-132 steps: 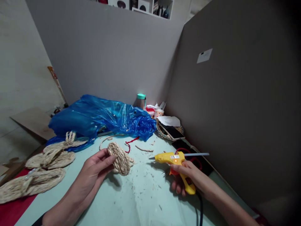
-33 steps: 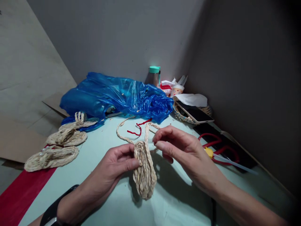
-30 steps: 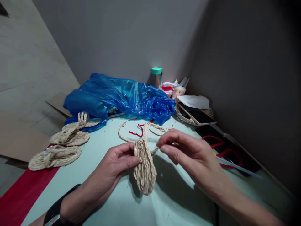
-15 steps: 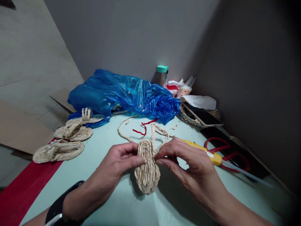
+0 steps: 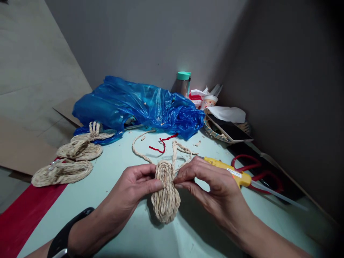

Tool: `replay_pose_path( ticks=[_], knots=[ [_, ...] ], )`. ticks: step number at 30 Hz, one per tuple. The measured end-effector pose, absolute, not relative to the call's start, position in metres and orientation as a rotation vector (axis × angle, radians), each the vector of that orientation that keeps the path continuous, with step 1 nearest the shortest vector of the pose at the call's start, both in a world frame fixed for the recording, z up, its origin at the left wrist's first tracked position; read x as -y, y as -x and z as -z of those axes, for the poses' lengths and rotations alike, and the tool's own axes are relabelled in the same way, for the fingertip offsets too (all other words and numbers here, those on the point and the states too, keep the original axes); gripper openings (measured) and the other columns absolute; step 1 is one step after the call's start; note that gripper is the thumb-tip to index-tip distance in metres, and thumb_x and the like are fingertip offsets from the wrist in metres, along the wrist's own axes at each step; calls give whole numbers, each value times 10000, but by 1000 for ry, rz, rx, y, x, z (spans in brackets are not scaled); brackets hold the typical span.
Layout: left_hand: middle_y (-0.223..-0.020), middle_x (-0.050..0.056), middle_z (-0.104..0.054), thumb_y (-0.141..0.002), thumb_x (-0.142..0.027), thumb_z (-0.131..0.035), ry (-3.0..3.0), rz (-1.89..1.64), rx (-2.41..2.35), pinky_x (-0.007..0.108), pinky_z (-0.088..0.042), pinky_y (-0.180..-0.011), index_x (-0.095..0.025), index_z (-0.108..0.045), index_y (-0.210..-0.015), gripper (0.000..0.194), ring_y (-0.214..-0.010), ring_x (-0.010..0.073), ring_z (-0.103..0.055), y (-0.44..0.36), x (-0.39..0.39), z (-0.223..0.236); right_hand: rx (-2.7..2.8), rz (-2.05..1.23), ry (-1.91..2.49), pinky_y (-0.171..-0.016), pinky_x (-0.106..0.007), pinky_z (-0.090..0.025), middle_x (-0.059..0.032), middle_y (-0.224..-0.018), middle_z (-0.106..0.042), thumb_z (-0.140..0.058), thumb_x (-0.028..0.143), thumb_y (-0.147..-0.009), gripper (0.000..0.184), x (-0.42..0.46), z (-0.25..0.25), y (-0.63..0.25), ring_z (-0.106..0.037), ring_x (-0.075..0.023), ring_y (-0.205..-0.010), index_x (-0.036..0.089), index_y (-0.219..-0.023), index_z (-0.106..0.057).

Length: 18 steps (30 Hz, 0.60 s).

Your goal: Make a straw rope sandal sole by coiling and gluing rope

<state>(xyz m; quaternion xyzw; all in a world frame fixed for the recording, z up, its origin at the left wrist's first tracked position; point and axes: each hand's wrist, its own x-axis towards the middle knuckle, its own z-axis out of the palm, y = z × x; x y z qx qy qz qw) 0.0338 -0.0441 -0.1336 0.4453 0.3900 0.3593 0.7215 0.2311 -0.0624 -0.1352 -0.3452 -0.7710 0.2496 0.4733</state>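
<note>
Pinching the coiled straw-braid sole (image 5: 166, 204) by its left edge between thumb and fingers of the left hand (image 5: 139, 186), held it above the pale green worktop (image 5: 115, 154). Closed the grip of the right hand (image 5: 212, 182) at the opposite edge, pressing the braided cord (image 5: 174, 154) against it between thumb and fingertips. Had that cord looped out beyond the far end, near a curved length of straw braid (image 5: 138, 151) and a strand of red yarn (image 5: 163, 144). Saw a yellow glue gun (image 5: 220, 165) lying partly behind the right hand, close by red-handled scissors (image 5: 252, 167). Saw also three straw slippers (image 5: 80, 149) lined up at left, with pale beads on the nearest, plus a crumpled blue plastic bag (image 5: 134, 104) behind them, a green-capped bottle (image 5: 182, 86) and a phone (image 5: 231, 129) resting on a woven basket (image 5: 215, 134). Wore a dark wristband (image 5: 66, 233) on the left wrist.
</note>
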Motion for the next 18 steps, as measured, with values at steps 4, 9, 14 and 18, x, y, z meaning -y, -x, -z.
replay_pose_path(
  ticks=[4,9,14,18],
  knots=[
    [-929,47,-792,-788,-145,-728,-993,-787,-859,271,-494,-818,-195,-786,-1003,228,-864,193,-694,-34,44,133,1893,-638,870,-707,-279,-462,-8,-794,-643,-612,52,-911,132,64,134,-231,-580,-139,-754,172,-858,-630],
    [-960,57,-788,-792,-154,-727,-998,-780,-865,287,-495,-827,-187,-778,-1024,240,-893,210,-694,-35,43,133,1934,-628,912,-694,-256,-444,-5,-813,-618,-605,82,-929,106,67,134,-233,-565,-134,-764,177,-884,-607],
    [-1003,71,-782,-818,-168,-711,-991,-758,-839,313,-490,-872,-178,-763,-1061,249,-924,219,-694,-34,44,132,1956,-565,935,-673,-225,-408,9,-819,-584,-605,73,-934,112,68,135,-232,-534,-113,-754,180,-928,-573],
    [-1021,77,-779,-821,-170,-708,-983,-763,-833,315,-490,-881,-170,-759,-1061,244,-965,231,-690,-34,46,133,1953,-477,940,-663,-235,-412,8,-820,-586,-629,72,-918,136,69,136,-231,-534,-122,-742,189,-960,-572]
  ],
)
